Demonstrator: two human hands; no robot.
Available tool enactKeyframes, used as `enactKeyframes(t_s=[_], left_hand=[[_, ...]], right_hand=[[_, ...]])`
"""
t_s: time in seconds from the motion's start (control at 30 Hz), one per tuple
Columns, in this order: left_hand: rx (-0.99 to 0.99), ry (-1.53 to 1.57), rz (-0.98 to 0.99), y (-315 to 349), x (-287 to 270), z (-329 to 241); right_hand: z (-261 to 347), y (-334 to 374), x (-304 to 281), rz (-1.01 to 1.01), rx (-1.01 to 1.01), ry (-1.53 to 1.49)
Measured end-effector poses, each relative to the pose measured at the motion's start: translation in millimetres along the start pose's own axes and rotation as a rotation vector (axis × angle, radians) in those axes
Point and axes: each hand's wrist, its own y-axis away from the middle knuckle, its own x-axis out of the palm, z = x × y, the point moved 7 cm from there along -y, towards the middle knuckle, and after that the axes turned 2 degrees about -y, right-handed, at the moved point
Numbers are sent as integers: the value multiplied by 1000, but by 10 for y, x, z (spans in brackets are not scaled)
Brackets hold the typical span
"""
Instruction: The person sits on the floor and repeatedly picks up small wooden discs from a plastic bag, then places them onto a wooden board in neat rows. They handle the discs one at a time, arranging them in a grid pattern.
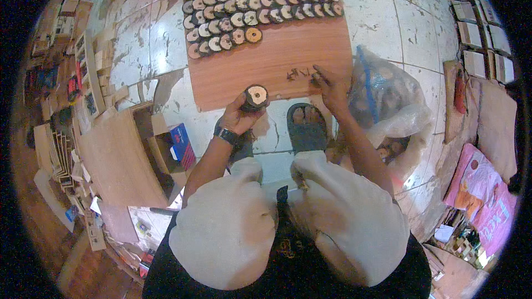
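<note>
My left hand, with a dark watch on its wrist, is closed round a thick round wooden piece. This has a pale top face, a small dark spot in its middle and a dark rim. It is held above the near edge of a brown wood-grain board. Over the board's near right part, my right hand has its fingertips pinched together. Just left of them lies a small pile of thin dark bits. Whatever the fingertips hold is too small to make out.
Overlapping rows of dark-rimmed round slices cover the board's far part; one orange slice ends the nearest row. A clear plastic bag stands at right. An open cardboard box is at left, a pink printed package far right.
</note>
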Motion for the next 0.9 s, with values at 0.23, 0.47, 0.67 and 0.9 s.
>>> enactKeyframes(t_s=[0.23,0.47,0.67,0.9], left_hand=[[15,-155,-1,-122,82,-7],[11,-227,14,-147,238,-30],[15,-319,52,-145,287,-44],[-20,-461,76,-136,308,-113]], right_hand=[[536,287,485,406,465,-426],[720,363,805,519,591,-759],[654,316,829,444,613,-686],[692,242,891,525,561,-393]])
